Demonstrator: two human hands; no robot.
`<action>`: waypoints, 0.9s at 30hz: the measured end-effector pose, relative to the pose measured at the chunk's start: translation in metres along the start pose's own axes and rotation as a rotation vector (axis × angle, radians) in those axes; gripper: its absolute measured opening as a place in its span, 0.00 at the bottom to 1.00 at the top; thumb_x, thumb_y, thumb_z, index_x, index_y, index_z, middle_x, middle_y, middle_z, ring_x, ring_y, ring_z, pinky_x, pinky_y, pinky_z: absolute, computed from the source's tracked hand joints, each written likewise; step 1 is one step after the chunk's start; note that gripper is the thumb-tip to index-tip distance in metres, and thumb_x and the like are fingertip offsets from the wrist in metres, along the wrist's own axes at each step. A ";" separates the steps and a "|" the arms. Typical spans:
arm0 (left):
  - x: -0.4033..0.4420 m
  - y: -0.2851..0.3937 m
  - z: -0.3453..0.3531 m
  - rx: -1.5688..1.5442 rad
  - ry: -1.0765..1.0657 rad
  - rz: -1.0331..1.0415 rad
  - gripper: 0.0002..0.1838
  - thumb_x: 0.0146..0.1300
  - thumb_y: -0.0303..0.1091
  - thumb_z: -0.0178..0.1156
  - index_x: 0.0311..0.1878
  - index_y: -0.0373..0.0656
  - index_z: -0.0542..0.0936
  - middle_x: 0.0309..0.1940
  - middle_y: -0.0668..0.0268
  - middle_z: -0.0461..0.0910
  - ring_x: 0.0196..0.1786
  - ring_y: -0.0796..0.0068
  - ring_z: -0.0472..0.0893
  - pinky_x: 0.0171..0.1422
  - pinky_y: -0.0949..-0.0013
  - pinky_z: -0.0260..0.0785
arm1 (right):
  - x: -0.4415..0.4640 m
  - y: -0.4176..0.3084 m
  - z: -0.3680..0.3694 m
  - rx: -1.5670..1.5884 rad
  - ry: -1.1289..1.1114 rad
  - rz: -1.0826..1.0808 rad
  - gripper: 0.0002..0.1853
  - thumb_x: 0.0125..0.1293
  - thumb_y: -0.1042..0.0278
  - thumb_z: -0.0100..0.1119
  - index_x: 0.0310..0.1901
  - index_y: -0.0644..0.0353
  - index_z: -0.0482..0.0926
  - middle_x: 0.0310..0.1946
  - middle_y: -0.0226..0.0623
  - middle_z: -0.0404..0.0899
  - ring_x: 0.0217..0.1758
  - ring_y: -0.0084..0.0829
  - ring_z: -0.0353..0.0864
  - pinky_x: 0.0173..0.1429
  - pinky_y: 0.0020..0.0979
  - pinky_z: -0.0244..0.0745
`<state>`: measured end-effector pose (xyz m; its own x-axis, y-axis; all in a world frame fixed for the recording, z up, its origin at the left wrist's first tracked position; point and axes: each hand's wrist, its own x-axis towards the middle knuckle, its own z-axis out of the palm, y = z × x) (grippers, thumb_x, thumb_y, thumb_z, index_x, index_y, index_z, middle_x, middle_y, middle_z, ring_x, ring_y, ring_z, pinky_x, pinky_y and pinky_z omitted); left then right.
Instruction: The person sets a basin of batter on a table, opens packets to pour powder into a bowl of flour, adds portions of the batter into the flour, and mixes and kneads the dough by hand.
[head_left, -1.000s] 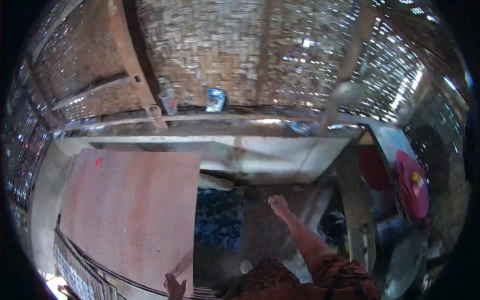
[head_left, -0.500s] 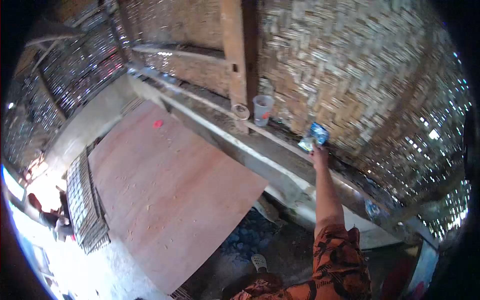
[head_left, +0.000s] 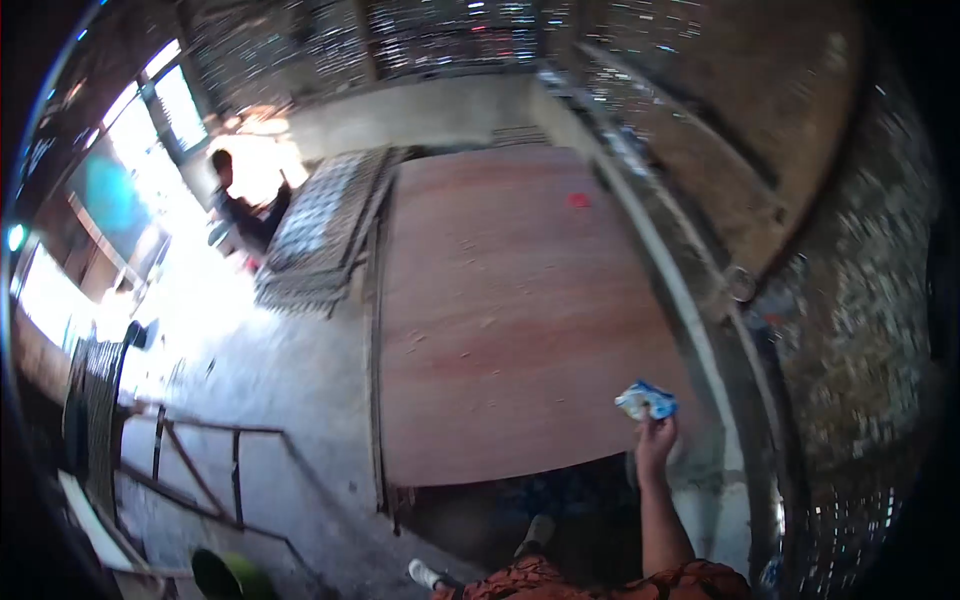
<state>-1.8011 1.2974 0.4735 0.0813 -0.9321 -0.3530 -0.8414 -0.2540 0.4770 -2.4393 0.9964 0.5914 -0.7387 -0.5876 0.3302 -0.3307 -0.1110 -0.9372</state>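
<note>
A small crumpled blue-and-white packet (head_left: 646,400) is pinched in the closed fingers of my right hand (head_left: 657,442). My arm reaches forward, and the packet is above the near right corner of a large reddish-brown board (head_left: 530,330). Small light bits are scattered over the board. A small red object (head_left: 578,200) lies toward its far right corner. What the packet contains cannot be made out. My left hand is out of the picture.
A person (head_left: 245,205) sits by the bright doorway beside a stack of woven racks (head_left: 320,220). A wooden frame (head_left: 200,450) stands at lower left, near a green container (head_left: 232,575). Along the right wall runs a ledge (head_left: 690,310) bearing a cup (head_left: 742,285).
The view has swung left, away from the woven wall. My right hand has brought the packet from the wall ledge to above the board's near right corner.
</note>
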 end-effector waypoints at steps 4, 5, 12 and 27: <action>-0.018 -0.040 0.010 -0.135 -0.044 -0.234 0.14 0.63 0.40 0.60 0.46 0.42 0.81 0.45 0.43 0.77 0.48 0.39 0.75 0.54 0.48 0.70 | -0.129 -0.063 0.163 0.171 -0.437 0.099 0.09 0.66 0.71 0.64 0.44 0.64 0.77 0.33 0.29 0.79 0.28 0.17 0.75 0.30 0.22 0.73; -0.019 -0.052 0.009 -0.153 -0.072 -0.259 0.15 0.64 0.41 0.60 0.48 0.43 0.80 0.46 0.43 0.77 0.49 0.39 0.75 0.55 0.48 0.70 | -0.163 -0.082 0.199 0.196 -0.506 0.074 0.09 0.66 0.71 0.64 0.44 0.64 0.77 0.33 0.29 0.79 0.28 0.17 0.75 0.30 0.23 0.73; -0.072 -0.230 -0.095 -0.154 0.212 -0.177 0.16 0.58 0.40 0.66 0.46 0.41 0.81 0.43 0.54 0.81 0.49 0.50 0.79 0.57 0.55 0.71 | -0.372 -0.175 0.370 0.174 -0.803 0.128 0.10 0.66 0.70 0.63 0.46 0.64 0.77 0.33 0.30 0.80 0.30 0.16 0.76 0.32 0.24 0.73; -0.024 -0.343 -0.151 -0.407 0.456 -0.220 0.15 0.66 0.39 0.57 0.51 0.44 0.81 0.47 0.51 0.81 0.52 0.46 0.78 0.58 0.51 0.69 | -0.468 -0.199 0.490 -0.030 -0.875 0.117 0.14 0.59 0.71 0.68 0.45 0.64 0.80 0.29 0.33 0.82 0.28 0.20 0.78 0.32 0.26 0.71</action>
<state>-1.4338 1.3677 0.4394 0.5222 -0.8408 -0.1429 -0.5168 -0.4453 0.7312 -1.7402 0.9003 0.5682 -0.0581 -0.9982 0.0163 -0.3054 0.0022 -0.9522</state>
